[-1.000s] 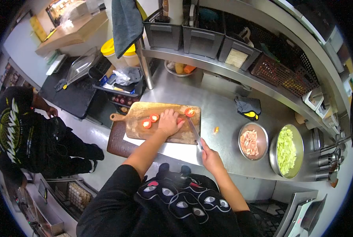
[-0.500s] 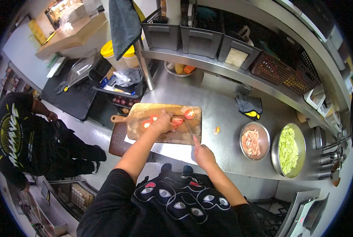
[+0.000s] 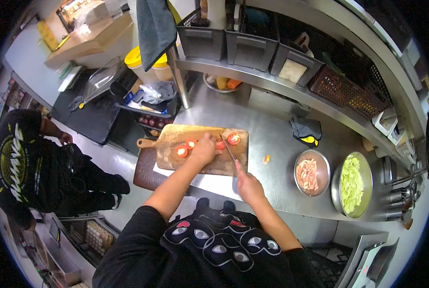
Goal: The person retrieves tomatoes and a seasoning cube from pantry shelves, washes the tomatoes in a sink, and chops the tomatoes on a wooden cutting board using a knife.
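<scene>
A wooden cutting board [image 3: 171, 163] lies on the steel counter. On it my left hand [image 3: 205, 150] presses its closed fingers around a tomato piece [image 3: 220, 144], which is partly hidden. My right hand [image 3: 249, 186] grips a knife [image 3: 231, 154] by the handle, its blade slanting away across the board right beside that tomato piece. Two cut tomato pieces, one nearer [image 3: 181, 151] and one farther [image 3: 191, 144], lie left of my left hand with cut faces up. Another cut tomato [image 3: 233, 138] sits right of the blade near the board's far right corner.
To the right stand a bowl of pale pink meat pieces [image 3: 307, 174] and a bowl of chopped green vegetable [image 3: 351, 185]. A small orange scrap [image 3: 267, 158] and grey gloves [image 3: 306, 130] lie on the counter. A shelf with bins [image 3: 250, 48] overhangs it. Another person [image 3: 56, 163] stands at left.
The knife blade has slid farther away from me across the board, beside the tomato piece. My left hand has shifted slightly right. The whole view has moved a little.
</scene>
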Available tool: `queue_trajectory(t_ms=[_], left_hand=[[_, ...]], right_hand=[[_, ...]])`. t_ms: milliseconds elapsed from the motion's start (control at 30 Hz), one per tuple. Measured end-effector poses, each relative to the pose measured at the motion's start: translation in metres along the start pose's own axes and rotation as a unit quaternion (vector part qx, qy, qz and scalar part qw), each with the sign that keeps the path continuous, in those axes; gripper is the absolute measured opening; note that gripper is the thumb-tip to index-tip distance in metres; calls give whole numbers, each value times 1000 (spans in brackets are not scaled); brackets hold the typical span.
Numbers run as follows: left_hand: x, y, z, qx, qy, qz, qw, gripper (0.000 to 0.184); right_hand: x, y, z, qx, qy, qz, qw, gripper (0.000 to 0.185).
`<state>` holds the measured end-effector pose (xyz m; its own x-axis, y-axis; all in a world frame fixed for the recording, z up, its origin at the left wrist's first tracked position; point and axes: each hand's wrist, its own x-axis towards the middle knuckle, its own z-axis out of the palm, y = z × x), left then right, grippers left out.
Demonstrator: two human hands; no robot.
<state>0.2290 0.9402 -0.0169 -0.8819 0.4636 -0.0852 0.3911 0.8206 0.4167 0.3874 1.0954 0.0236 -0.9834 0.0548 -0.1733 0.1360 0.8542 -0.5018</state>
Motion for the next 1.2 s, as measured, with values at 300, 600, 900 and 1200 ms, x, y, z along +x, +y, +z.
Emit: queue_trajectory(t_ms=[300, 600, 900, 1200], left_hand=[[-1, 5, 13, 44, -15, -37, 998, 26], [11, -19, 26, 48, -46, 10, 998, 31], [-2, -9, 20, 13, -61, -45, 997, 28], [-10, -1, 17, 73, -85, -38, 993, 29]], right_hand=[[13, 6, 15, -33, -49, -2, 998, 54], [29, 6, 25, -11, -19, -24, 999, 55], [-11, 9, 3, -20, -36, -16, 999, 53], [13, 3, 27, -8, -23, -33, 999, 53]])
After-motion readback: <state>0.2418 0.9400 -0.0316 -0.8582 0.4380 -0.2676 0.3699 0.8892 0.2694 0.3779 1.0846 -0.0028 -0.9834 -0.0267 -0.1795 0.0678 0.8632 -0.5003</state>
